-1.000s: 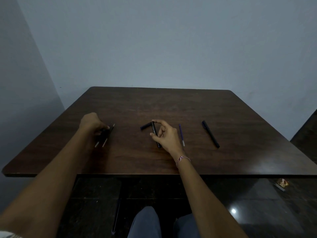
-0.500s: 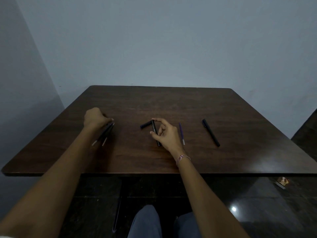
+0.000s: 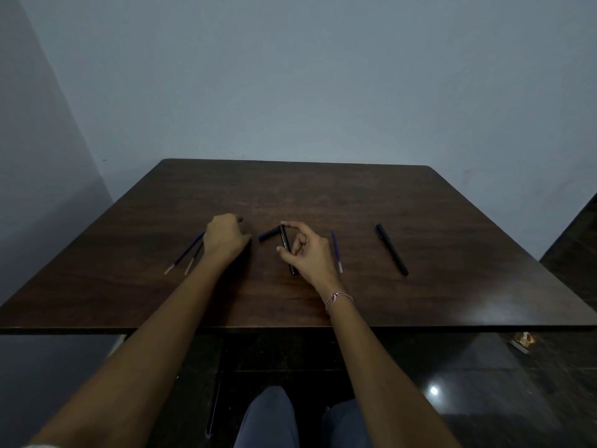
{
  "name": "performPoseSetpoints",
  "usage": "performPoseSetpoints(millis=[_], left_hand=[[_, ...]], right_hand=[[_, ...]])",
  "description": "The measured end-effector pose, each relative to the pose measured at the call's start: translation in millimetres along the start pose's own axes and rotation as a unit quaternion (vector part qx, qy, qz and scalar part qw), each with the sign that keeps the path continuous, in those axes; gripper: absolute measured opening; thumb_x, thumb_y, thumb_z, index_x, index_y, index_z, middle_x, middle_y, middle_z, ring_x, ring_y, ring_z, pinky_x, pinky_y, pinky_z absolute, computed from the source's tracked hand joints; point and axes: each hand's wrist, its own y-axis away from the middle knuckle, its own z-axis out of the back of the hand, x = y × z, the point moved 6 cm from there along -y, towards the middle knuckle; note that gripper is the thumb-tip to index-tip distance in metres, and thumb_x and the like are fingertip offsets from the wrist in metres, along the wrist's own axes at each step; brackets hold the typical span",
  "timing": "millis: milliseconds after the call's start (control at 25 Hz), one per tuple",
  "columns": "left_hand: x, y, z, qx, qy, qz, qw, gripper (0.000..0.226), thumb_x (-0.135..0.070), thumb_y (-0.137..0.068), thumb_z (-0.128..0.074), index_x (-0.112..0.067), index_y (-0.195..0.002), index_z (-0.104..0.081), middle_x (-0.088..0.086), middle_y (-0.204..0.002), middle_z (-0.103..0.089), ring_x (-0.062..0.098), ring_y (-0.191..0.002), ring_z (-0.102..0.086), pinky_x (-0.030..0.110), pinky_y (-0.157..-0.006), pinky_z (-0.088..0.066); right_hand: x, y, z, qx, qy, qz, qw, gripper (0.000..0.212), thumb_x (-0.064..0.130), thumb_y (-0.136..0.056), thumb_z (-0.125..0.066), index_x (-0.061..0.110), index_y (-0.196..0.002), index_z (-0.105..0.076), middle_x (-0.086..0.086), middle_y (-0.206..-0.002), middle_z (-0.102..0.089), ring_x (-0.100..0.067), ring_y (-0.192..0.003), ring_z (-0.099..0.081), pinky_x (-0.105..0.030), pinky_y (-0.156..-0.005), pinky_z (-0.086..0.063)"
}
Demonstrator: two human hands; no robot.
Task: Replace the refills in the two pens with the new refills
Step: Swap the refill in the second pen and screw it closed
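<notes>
My right hand (image 3: 310, 253) is shut on a black pen barrel (image 3: 285, 245), pinching it at its far end and mid-length just above the brown table (image 3: 323, 195). A short black pen piece (image 3: 268, 234) lies just left of the barrel's far end. My left hand (image 3: 226, 239) hovers next to that piece, fingers loosely curled and holding nothing. Two thin refills (image 3: 184, 255) lie side by side on the table, left of my left wrist. A purple refill (image 3: 336, 250) lies right of my right hand. Further right lies a whole black pen (image 3: 391, 248).
The table's near edge (image 3: 290, 328) runs below my forearms. My knees (image 3: 274, 415) show under it above a dark glossy floor. A small object (image 3: 521, 341) lies on the floor at the right. A grey wall stands behind the table.
My left hand has let go of the two refills at the left and moved right, toward the short black piece. My right hand still holds the barrel in the same place.
</notes>
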Motion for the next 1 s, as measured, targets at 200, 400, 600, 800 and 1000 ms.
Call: performPoseSetpoints(millis=[200, 400, 600, 800, 1000], left_hand=[[-1.3, 3.9, 1.3, -0.016, -0.019, -0.004, 1.0, 0.054, -0.033, -0.082, -0.069, -0.02, -0.132, -0.053, 0.01, -0.124, -0.062, 0.029, -0.11, -0.059, 0.038, -0.083, -0.052], [2.5, 13.3, 6.9, -0.049, 0.022, 0.001, 0.999, 0.056, -0.038, -0.081, -0.07, -0.018, -0.13, -0.054, 0.012, -0.128, -0.059, 0.03, -0.116, -0.055, 0.039, -0.088, -0.049], [-13.7, 45.2, 19.7, -0.202, 0.223, -0.066, 0.951, 0.024, -0.026, -0.083, -0.069, -0.015, -0.105, -0.067, 0.005, -0.091, -0.059, 0.018, -0.085, -0.058, 0.028, -0.067, -0.043], [-34.3, 66.8, -18.7, -0.023, 0.494, -0.069, 0.866, 0.008, -0.024, -0.084, -0.069, -0.017, -0.085, -0.072, 0.003, -0.081, -0.071, 0.008, -0.073, -0.064, 0.019, -0.065, -0.048], [-32.9, 64.1, -28.7, 0.068, 0.561, -0.047, 0.824, 0.002, -0.018, -0.081, -0.072, -0.016, -0.08, -0.074, 0.002, -0.079, -0.073, 0.003, -0.064, -0.063, 0.017, -0.052, -0.046]], right_hand=[[-1.0, -0.4, 1.2, -0.004, -0.006, -0.001, 1.0, 0.048, 0.014, -0.078, -0.073, 0.026, -0.122, -0.058, 0.006, -0.056, -0.049, -0.002, -0.05, -0.047, -0.009, -0.055, -0.041], [1.6, 0.7, 1.7, -0.004, -0.014, -0.001, 1.0, 0.048, 0.014, -0.078, -0.073, 0.028, -0.122, -0.058, 0.006, -0.057, -0.049, -0.001, -0.05, -0.047, -0.011, -0.055, -0.042], [3.5, 1.4, 5.3, -0.033, -0.03, 0.006, 0.999, 0.057, 0.014, -0.076, -0.076, 0.026, -0.128, -0.055, 0.007, -0.058, -0.052, -0.001, -0.053, -0.05, -0.013, -0.058, -0.044], [-1.0, 1.7, 7.4, -0.057, -0.064, -0.035, 0.996, 0.031, 0.019, -0.076, -0.077, 0.024, -0.098, -0.058, 0.004, -0.063, -0.062, -0.006, -0.06, -0.059, -0.025, -0.061, -0.05], [1.6, 4.6, 5.7, -0.035, -0.073, -0.027, 0.996, 0.021, 0.014, -0.076, -0.075, 0.022, -0.086, -0.059, -0.001, -0.067, -0.065, -0.005, -0.06, -0.059, -0.014, -0.057, -0.048]])
